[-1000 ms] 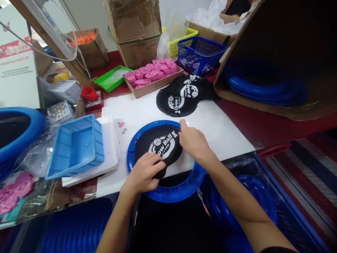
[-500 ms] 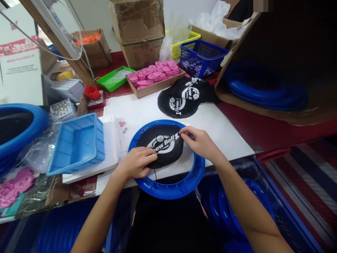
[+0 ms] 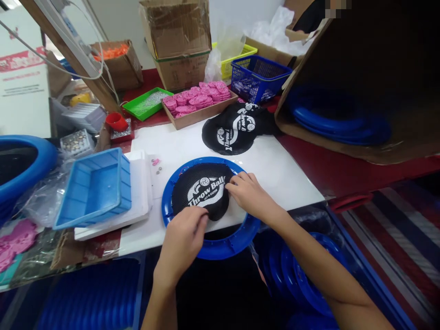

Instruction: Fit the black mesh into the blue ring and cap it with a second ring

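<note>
A round black mesh net [image 3: 202,190] printed "Throw Ball" in white lies inside a blue plastic ring [image 3: 167,201]. The ring rests on the white board and overhangs its front edge. With fingers pinched together, my right hand [image 3: 252,197] holds the net's right edge, which is creased there. My left hand [image 3: 182,240] is closed at the net's near edge, over the ring's near left side; its fingertips are partly hidden. Beyond the ring lie more printed black nets [image 3: 228,133], overlapping. Small pink and metal bits [image 3: 156,162] sit left of the ring.
A light blue bin [image 3: 98,188] stands at left. Behind are a green tray [image 3: 146,104], a box of pink pieces [image 3: 202,111] and a blue basket [image 3: 259,75]. A big carton [image 3: 326,149] with blue rings stands at right. More blue rings [image 3: 92,293] are below the table.
My left hand has moved toward me, off the lettering to the net's near edge. My right hand still pinches the right edge, which is now bunched inward. The view has shifted slightly.
</note>
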`<action>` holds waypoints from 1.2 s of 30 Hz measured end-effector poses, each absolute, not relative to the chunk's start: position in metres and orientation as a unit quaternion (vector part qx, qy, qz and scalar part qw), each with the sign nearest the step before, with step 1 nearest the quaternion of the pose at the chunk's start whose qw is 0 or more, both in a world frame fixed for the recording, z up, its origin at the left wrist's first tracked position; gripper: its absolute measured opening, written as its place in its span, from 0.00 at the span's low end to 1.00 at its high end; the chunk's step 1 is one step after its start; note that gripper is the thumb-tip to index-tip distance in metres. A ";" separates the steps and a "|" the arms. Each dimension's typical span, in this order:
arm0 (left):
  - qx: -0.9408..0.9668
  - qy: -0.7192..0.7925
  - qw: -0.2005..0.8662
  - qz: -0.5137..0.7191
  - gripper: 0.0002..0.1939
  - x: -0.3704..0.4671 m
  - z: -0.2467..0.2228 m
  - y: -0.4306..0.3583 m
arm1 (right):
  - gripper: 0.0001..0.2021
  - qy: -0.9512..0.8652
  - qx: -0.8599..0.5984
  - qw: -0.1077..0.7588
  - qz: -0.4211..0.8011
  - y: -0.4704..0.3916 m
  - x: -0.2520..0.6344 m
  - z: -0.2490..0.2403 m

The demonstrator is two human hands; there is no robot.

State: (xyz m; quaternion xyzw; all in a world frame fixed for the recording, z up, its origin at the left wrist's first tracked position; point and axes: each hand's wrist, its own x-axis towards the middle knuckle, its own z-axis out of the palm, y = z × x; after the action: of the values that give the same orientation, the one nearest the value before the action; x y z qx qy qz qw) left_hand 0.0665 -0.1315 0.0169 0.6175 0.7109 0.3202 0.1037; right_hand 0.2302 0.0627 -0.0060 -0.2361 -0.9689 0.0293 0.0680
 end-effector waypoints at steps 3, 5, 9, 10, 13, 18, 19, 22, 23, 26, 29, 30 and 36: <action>0.475 0.780 0.053 0.405 0.09 0.064 0.017 -0.138 | 0.11 -0.966 -0.214 0.100 0.104 0.067 0.238 -0.003; 0.465 0.780 -0.048 0.416 0.11 0.074 0.017 -0.140 | 0.10 -0.954 -0.198 0.157 0.162 0.069 0.246 -0.003; 0.633 0.716 -0.048 0.291 0.20 0.112 0.008 -0.128 | 0.08 -0.905 -0.187 0.289 0.249 0.073 0.257 -0.014; 0.646 0.717 -0.021 0.262 0.20 0.120 0.005 -0.123 | 0.07 -0.888 -0.190 0.319 0.273 0.074 0.258 -0.017; 0.637 0.732 0.030 0.240 0.19 0.130 -0.007 -0.109 | 0.06 -0.832 -0.203 0.385 0.344 0.074 0.259 -0.026; 0.615 0.742 0.034 0.266 0.28 0.115 -0.015 -0.096 | 0.08 -0.810 -0.196 0.416 0.365 0.073 0.257 -0.032; 0.616 0.740 0.030 0.269 0.30 0.109 -0.015 -0.093 | 0.08 -0.815 -0.197 0.421 0.346 0.073 0.257 -0.032; 0.639 0.715 0.030 0.282 0.32 0.090 -0.014 -0.083 | 0.09 -0.825 -0.202 0.448 0.279 0.073 0.255 -0.034; 0.650 0.705 0.036 0.282 0.32 0.083 -0.014 -0.079 | 0.09 -0.826 -0.202 0.456 0.264 0.073 0.254 -0.034; 0.692 0.667 0.072 0.267 0.28 0.063 -0.012 -0.067 | 0.11 -0.825 -0.198 0.466 0.250 0.072 0.253 -0.035; 0.724 0.639 0.095 0.243 0.21 0.048 -0.011 -0.055 | 0.12 -0.829 -0.191 0.456 0.261 0.068 0.251 -0.035; 0.730 0.635 0.098 0.234 0.18 0.043 -0.011 -0.052 | 0.12 -0.831 -0.188 0.451 0.265 0.066 0.251 -0.034; 0.782 0.572 0.149 0.197 0.05 0.013 -0.002 -0.047 | 0.10 -0.845 -0.201 0.389 0.309 0.061 0.256 -0.021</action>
State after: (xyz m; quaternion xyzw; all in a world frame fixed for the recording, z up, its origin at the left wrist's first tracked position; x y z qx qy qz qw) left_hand 0.0126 -0.0472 -0.0024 0.7824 0.5716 0.1971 0.1491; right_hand 0.2564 0.0611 -0.0207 -0.2008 -0.8446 0.3086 0.3887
